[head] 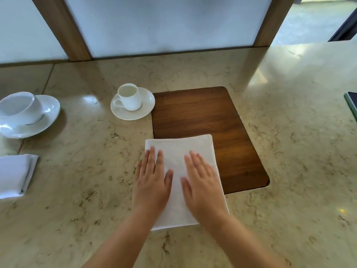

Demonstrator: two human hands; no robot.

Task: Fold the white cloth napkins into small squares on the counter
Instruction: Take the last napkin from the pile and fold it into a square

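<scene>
A white cloth napkin (178,151) lies folded into a long rectangle on the marble counter (87,171), its far right part overlapping a brown wooden board (202,113). My left hand (152,180) rests flat on the napkin's left side, fingers spread. My right hand (202,180) presses flat on its right side, slightly blurred. Neither hand grips the cloth. A second white napkin (15,175), folded into a small square, lies at the left edge of the counter.
A small white cup on a saucer (133,103) stands just left of the board's far corner. A larger cup and saucer (27,115) sit at far left. A dark flat device (352,105) pokes in at the right edge. Frosted panels with wooden posts close the back.
</scene>
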